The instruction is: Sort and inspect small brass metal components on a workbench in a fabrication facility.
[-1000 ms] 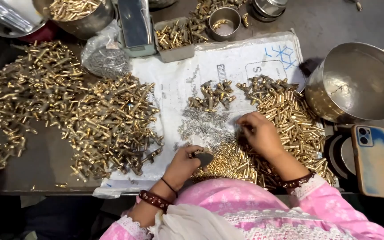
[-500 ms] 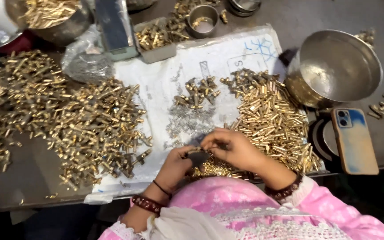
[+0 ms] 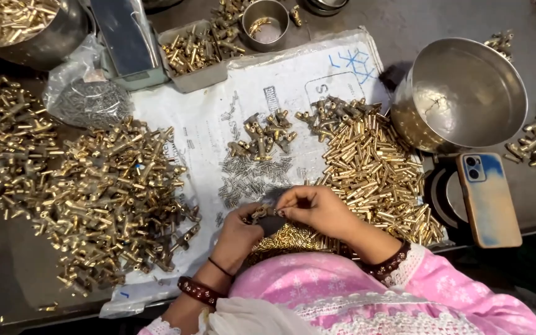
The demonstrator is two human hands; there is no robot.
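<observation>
Bare room on the table (image 3: pixel 404 37) is small: only a strip of white printed sheet (image 3: pixel 218 124) between the heaps stays free. The left hand (image 3: pixel 240 232) and right hand (image 3: pixel 314 208) meet near the table's front edge. Fingers of both hands are closed on one small brass fitting (image 3: pixel 259 214), held between the fingertips just above the sheet. A big heap of brass parts (image 3: pixel 94 192) lies left, brass tubes (image 3: pixel 373 167) right, small springs (image 3: pixel 249 180) just ahead. A steel bowl (image 3: pixel 466 93) and a phone (image 3: pixel 488 198) stand further right.

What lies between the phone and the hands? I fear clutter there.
In the head view, a heap of brass tubes lies on the white sheet between the phone and the right hand.
</observation>
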